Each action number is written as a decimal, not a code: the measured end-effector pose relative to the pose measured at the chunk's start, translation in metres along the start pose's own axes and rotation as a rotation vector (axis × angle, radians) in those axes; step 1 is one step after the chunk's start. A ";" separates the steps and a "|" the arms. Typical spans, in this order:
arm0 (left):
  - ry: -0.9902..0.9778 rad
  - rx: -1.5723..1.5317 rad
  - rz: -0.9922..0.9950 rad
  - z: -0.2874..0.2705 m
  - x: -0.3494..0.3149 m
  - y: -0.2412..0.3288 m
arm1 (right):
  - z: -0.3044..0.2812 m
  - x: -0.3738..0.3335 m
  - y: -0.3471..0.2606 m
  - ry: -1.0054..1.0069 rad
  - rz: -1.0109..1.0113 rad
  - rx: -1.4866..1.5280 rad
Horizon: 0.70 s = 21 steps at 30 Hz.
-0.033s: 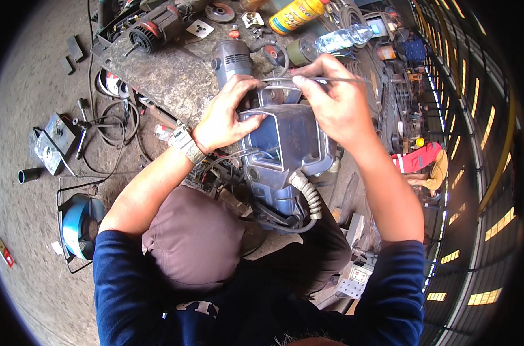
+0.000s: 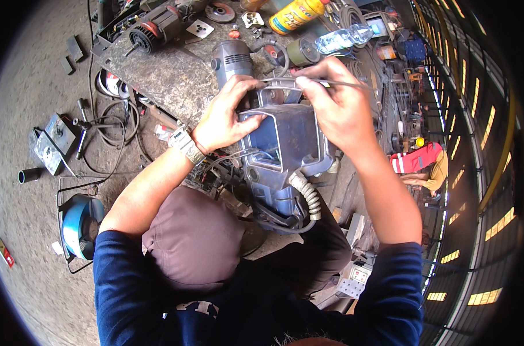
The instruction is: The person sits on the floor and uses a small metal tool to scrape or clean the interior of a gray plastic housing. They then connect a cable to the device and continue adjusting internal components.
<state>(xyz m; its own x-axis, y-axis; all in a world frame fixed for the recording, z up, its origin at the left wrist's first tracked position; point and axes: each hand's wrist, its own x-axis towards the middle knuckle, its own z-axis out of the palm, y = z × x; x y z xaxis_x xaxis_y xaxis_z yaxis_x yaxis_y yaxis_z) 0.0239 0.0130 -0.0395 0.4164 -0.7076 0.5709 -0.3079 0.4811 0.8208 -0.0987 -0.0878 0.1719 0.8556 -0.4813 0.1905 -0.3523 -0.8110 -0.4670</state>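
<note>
A dark blue plastic machine housing (image 2: 295,130) with rectangular openings stands tilted between my knees, and loose wires come out of its near opening. My left hand (image 2: 230,112) is closed on its far left edge, thumb on the rim and fingers over the top. A thin grey strip (image 2: 354,85), perhaps cord or rubber, runs across the far end of the housing. My right hand (image 2: 340,104) pinches this strip between thumb and fingers, just above the housing's right side. A ribbed grey cable sleeve (image 2: 307,196) curves off the near right side.
Beyond the housing lie a grey power tool body (image 2: 233,60), an electric motor (image 2: 152,32), a yellow bottle (image 2: 296,16) and a clear plastic bottle (image 2: 344,39). Cables and a T-handle tool (image 2: 82,124) lie at left, beside a blue round reel (image 2: 77,225). Another person (image 2: 420,161) is at far right.
My right hand has shifted slightly to the right and a little down along with the strip. My left hand and the housing stay put.
</note>
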 end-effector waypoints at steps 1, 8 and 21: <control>0.000 -0.011 -0.019 -0.001 -0.002 0.001 | 0.001 -0.005 -0.003 0.079 -0.048 -0.022; -0.026 -0.056 -0.016 -0.004 0.004 -0.005 | 0.007 -0.045 -0.004 0.259 0.058 -0.072; -0.368 -0.144 -0.103 -0.026 0.066 -0.027 | -0.001 -0.050 0.018 0.214 -0.150 -0.313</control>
<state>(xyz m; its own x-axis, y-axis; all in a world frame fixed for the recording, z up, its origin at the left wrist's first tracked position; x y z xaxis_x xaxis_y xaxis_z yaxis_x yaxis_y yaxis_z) 0.0820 -0.0326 -0.0235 0.0966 -0.8815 0.4622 -0.1468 0.4467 0.8825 -0.1483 -0.0788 0.1550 0.8195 -0.3817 0.4275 -0.3563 -0.9236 -0.1416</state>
